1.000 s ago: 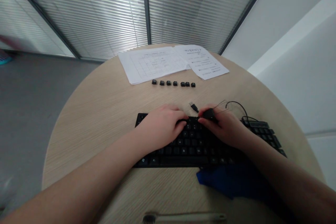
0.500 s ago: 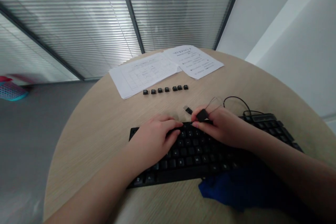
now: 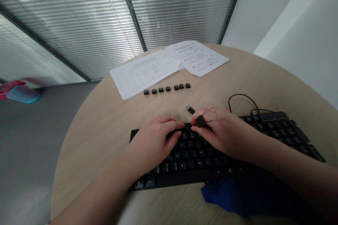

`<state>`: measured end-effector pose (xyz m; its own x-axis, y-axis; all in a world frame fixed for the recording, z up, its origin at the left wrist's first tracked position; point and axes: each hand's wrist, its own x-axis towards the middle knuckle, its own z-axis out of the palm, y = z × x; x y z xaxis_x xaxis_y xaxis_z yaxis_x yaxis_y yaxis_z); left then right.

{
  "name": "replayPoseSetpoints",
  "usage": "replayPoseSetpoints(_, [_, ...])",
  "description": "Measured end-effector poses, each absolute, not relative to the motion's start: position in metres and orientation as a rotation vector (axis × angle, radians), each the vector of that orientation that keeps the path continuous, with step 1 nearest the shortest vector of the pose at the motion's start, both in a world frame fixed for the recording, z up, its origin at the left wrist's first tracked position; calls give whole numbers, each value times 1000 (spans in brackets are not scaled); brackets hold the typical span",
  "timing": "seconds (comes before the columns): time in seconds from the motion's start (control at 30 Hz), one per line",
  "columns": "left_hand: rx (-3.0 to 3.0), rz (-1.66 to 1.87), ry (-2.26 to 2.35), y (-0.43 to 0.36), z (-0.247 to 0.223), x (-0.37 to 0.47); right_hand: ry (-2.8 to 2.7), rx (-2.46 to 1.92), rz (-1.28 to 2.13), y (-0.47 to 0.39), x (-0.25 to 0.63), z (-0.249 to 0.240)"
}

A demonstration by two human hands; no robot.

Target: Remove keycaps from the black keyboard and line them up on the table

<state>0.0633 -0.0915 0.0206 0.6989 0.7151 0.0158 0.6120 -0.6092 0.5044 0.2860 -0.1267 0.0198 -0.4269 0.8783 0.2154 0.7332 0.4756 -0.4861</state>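
On my feed the keyboard (image 3: 185, 154) lies across the lower middle of the frame, the left hand (image 3: 158, 134) at its top edge; whether that grip pinches anything, I cannot tell. The right hand (image 3: 224, 130) pinches a black wire-looped tool (image 3: 201, 122), which could slip against the USB plug (image 3: 190, 109) just beside it if those fingers loosen.

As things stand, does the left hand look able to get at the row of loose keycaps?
Probably yes: the loose keycaps lie on the table beyond the left hand, with nothing visible in between, though that hand is over the keyboard.
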Motion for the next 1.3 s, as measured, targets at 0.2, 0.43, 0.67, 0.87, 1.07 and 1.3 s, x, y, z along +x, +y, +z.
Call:
replayPoseSetpoints(0.2, [2426,308,1010,-92,20,63,-2311,-1313,412,-128,286,16])
replayPoseSetpoints(0.43, [2448,306,989,-92,17,62,-2187,-1267,511,-123,298,9])
replayPoseSetpoints(0.67, [2460,326,1000,-93,14,64,-2237,-1219,373,-128,299,9])
replayPoseSetpoints(0.87, [2437,329,1008,-93,14,66,-2249,-1188,256,-130,299,7])
replayPoseSetpoints(1.07, [2408,330,1016,-92,15,66,-2251,-1187,239,-133,300,11])
replayPoseSetpoints(1.3, [2408,347,1003,-93,13,66,-1972,-1416,161,-132,315,16])
